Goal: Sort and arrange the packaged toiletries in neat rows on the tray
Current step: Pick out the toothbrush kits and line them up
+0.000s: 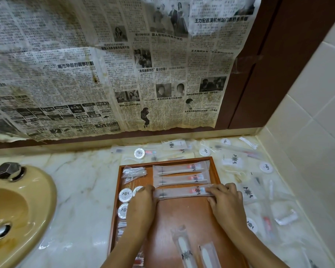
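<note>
both hands (141,202) apparently on packet (184,192)

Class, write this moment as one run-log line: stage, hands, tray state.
stage: placing third toothbrush packet | left hand and right hand: pressing its ends | tray: two packets already rowed behind, round soaps left

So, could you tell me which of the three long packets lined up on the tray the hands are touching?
The nearest packet, third in the row. The left hand and right hand rest on its two ends; the two beyond it lie untouched.
</note>
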A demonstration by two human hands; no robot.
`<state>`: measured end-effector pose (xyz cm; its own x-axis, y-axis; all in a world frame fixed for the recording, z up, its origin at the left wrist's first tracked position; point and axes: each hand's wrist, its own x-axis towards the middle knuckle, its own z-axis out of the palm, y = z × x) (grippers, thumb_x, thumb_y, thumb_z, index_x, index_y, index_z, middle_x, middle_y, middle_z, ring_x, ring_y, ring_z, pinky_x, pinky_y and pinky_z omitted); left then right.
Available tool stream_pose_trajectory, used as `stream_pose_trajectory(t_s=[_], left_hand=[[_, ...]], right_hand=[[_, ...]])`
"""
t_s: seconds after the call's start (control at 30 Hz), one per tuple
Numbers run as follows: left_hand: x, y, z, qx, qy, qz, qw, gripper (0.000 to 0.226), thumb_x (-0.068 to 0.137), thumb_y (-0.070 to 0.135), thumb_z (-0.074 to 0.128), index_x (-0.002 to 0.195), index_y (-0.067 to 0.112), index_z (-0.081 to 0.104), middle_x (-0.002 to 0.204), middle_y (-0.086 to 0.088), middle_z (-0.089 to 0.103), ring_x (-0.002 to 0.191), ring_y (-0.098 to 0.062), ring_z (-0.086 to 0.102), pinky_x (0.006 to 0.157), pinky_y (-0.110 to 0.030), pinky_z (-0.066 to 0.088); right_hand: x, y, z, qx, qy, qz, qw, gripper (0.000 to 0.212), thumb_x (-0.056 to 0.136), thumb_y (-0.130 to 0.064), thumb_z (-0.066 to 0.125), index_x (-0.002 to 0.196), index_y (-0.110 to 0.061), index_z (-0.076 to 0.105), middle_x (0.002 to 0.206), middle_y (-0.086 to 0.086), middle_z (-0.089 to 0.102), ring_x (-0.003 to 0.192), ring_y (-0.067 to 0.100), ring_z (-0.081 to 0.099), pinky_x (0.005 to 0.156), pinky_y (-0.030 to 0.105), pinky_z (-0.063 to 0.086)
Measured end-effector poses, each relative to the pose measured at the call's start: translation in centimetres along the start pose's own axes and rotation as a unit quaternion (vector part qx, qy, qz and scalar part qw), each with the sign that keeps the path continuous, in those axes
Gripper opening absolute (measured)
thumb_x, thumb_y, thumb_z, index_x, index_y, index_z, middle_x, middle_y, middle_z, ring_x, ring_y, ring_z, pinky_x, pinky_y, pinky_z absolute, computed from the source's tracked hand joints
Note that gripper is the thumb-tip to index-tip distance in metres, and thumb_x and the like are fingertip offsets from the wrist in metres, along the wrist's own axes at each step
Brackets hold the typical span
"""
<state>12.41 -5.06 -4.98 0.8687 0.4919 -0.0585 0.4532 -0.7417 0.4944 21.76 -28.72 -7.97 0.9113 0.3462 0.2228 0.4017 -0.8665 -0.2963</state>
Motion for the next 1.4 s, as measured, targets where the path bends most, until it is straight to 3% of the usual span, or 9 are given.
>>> stream_pose_trajectory(t_s=[0.4,0.53,0.73,1.0,1.13,1.27,1.4], left_hand=[[-0.2,0.1,-0.4,-0.012,0.0,0.0,1.0,0.021,0.095,0.028,0.056,0.113,0.018,0.062,0.102,-0.002,0.07,0.09,-0.02,0.066,0.072,-0.031,0.053],[-0.5,0.0,-0.6,-0.019,0.011,0.005,1.0,0.026,0.094,0.02,0.056,0.119,0.019,0.062,0.106,-0.003,0.071,0.093,-0.02,0.067,0.073,-0.028,0.051],[-2.3,0.3,-0.8,-0.056,-0.003,0.016,0.998,0.031,0.092,0.015,0.058,0.122,0.019,0.061,0.103,-0.003,0.071,0.093,-0.019,0.066,0.08,-0.034,0.055],[-7.1,0.9,0.4,-0.058,-0.062,0.109,0.99,0.024,0.093,0.027,0.058,0.116,0.029,0.062,0.109,0.006,0.07,0.098,-0.013,0.066,0.079,-0.03,0.053],[-9.8,1.0,1.3,-0.027,-0.112,0.195,0.974,0.025,0.094,0.028,0.054,0.117,0.031,0.061,0.116,0.011,0.056,0.1,-0.014,0.061,0.075,-0.025,0.043],[-12.0,0.8,2.2,-0.012,-0.13,0.283,0.95,0.027,0.092,0.029,0.057,0.118,0.032,0.062,0.119,0.009,0.048,0.111,-0.011,0.049,0.09,-0.026,0.044],[-13.6,0.3,2.6,0.052,-0.151,0.36,0.919,0.031,0.092,0.037,0.052,0.122,0.034,0.06,0.126,0.009,0.049,0.119,-0.015,0.043,0.095,-0.03,0.041]], right_hand=[[0.0,-0.2,0.0,0.003,-0.006,0.012,1.0,0.031,0.068,-0.021,0.085,0.096,-0.03,0.076,0.099,-0.013,0.068,0.093,0.018,0.046,0.07,0.035,0.04],[-0.4,-0.3,-0.4,0.014,-0.006,0.024,1.0,0.03,0.074,-0.02,0.08,0.102,-0.029,0.075,0.105,-0.01,0.067,0.099,0.019,0.046,0.074,0.036,0.038],[-3.0,-1.5,-2.4,0.04,-0.019,0.06,0.997,0.026,0.082,-0.021,0.072,0.106,-0.03,0.071,0.108,-0.012,0.066,0.103,0.019,0.048,0.079,0.033,0.035],[-10.3,-2.8,-4.4,0.056,-0.06,0.118,0.99,0.019,0.085,-0.027,0.069,0.103,-0.031,0.071,0.097,-0.014,0.065,0.103,0.015,0.047,0.082,0.033,0.037],[-14.1,-3.8,-5.7,0.041,-0.069,0.149,0.986,0.016,0.085,-0.029,0.067,0.101,-0.031,0.071,0.093,-0.014,0.066,0.098,0.017,0.049,0.075,0.032,0.037],[-17.4,-4.9,-7.1,0.022,-0.116,0.175,0.977,0.026,0.089,-0.042,0.058,0.112,-0.034,0.065,0.106,-0.018,0.062,0.107,0.014,0.046,0.087,0.031,0.039],[-20.1,-5.8,-7.7,-0.002,-0.152,0.2,0.968,0.031,0.089,-0.051,0.055,0.115,-0.036,0.059,0.115,-0.017,0.06,0.111,0.013,0.044,0.088,0.03,0.039]])
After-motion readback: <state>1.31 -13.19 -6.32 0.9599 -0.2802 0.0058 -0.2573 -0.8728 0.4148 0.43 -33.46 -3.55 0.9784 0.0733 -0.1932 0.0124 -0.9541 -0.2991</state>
